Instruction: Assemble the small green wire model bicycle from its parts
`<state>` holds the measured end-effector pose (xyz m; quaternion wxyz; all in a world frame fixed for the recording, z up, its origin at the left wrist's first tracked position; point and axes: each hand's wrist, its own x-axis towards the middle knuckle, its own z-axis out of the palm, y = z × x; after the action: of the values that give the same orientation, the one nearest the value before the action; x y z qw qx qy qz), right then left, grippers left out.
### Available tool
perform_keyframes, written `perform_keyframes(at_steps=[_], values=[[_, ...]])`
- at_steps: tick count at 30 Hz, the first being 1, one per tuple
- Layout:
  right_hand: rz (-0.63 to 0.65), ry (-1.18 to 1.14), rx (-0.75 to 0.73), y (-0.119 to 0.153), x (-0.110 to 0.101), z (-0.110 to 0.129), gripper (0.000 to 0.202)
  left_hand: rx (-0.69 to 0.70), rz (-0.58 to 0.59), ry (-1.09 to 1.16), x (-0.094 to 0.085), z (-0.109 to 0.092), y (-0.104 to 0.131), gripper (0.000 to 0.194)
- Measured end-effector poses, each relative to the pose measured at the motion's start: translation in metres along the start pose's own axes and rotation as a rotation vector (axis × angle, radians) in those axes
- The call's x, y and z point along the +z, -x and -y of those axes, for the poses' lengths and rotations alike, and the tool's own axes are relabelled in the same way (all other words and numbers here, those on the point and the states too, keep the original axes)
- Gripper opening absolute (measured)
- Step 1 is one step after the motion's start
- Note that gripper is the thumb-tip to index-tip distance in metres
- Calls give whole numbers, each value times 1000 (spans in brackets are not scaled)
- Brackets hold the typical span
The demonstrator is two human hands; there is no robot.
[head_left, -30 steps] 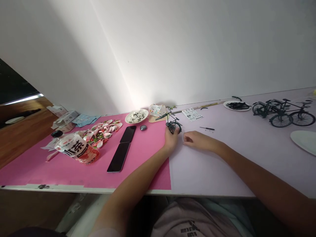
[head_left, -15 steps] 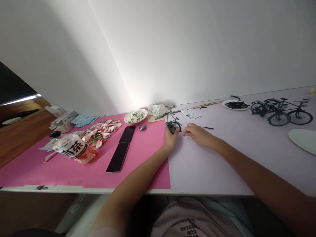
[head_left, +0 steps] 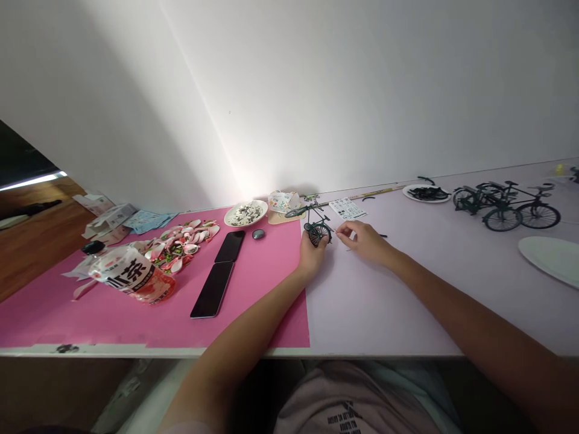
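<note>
At centre frame, the left hand (head_left: 310, 255) pinches the bike (head_left: 319, 233) by its rear wheel; a slack grip could tip it. The right hand's (head_left: 364, 239) fingertips nearly close beside it; I can't tell what they hold.

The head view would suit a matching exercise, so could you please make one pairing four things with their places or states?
Things
1. Small bicycle
2. Drink bottle
3. Printed sheet
4. Plate left of the standing bicycles

Places or states
A. Lying flat on the pale surface
B. Filled with dark parts
C. On the pink surface, with a black cap
D. Held in the left hand

Right pairs: 1-D, 2-C, 3-A, 4-B
</note>
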<state>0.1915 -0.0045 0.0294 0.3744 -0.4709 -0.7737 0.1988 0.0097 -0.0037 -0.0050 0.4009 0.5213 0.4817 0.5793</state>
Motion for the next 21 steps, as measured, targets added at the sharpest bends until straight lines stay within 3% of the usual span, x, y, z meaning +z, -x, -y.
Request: perform_keyframes(at_steps=[13, 21], values=[[-94, 192, 18, 0, 2, -10, 11, -4, 4, -8, 0, 3, -1, 29], [-159, 60, 6, -3, 5, -11, 9, 4, 41, 9, -1, 2, 0, 34]])
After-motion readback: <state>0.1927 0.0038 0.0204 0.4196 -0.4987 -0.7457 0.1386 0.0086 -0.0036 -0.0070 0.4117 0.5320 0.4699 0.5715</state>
